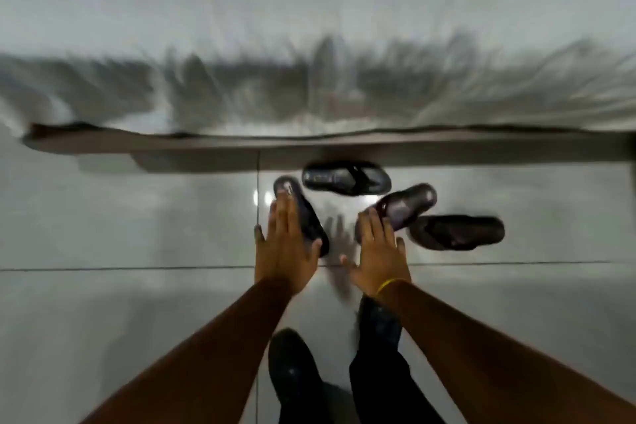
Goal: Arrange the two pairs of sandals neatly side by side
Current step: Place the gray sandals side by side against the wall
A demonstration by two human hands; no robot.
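Several dark sandals lie scattered on the glossy grey tiled floor [137,217]. My left hand [287,251] lies flat with fingers spread over a dark slide sandal [309,224] that points away and to the left. My right hand [378,258] is spread over the near end of a second slide sandal [409,205], which angles up to the right. A thong sandal [346,178] lies sideways near the wall base. Another thong sandal [457,232] lies sideways at the right. The picture is blurred, and neither hand's grip is visible.
A dark baseboard [344,148] runs along the foot of a stained pale wall [309,27] just beyond the sandals. My two dark-trousered legs and feet [292,375] stand on the tiles below my arms. A yellow band [390,284] circles my right wrist.
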